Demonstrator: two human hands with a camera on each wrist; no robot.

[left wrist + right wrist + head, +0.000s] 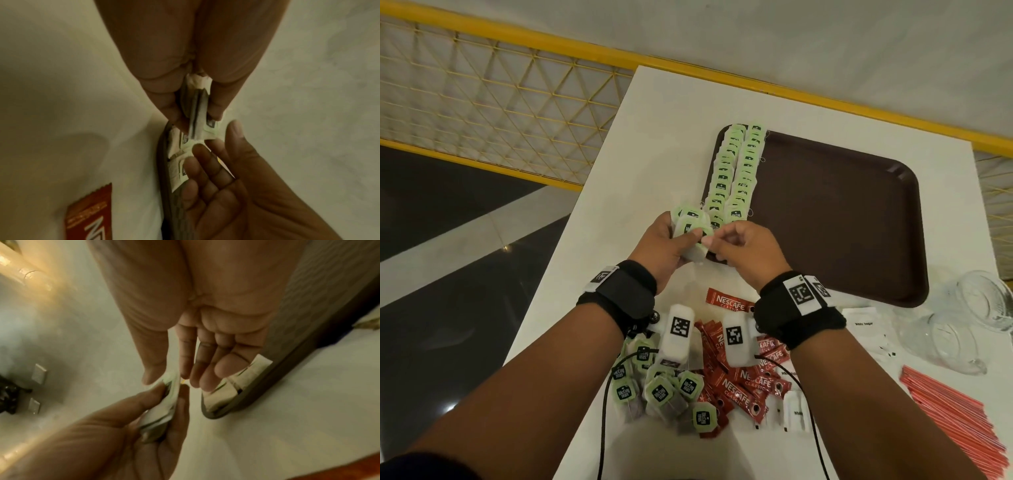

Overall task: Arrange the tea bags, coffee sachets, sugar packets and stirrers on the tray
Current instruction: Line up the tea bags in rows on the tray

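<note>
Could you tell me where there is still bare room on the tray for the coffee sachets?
The brown tray is bare from the two tea bag rows along its left edge to its right rim. The near-left corner is crowded: both hands work there over a tea bag stack.

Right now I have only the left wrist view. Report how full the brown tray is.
Observer: Two rows of green-tagged tea bags run along the left edge of the dark brown plastic tray; the rest of it is bare.
Operator: Give me the stirrers' position.
Observer: The thin red stirrers lie fanned on the white table, off the tray, to the right of the right hand.
Operator: Now locate the remaining tea bags.
Observer: A pile of loose green-tagged tea bags lies near the table's front edge, just left of the red coffee sachets.
</note>
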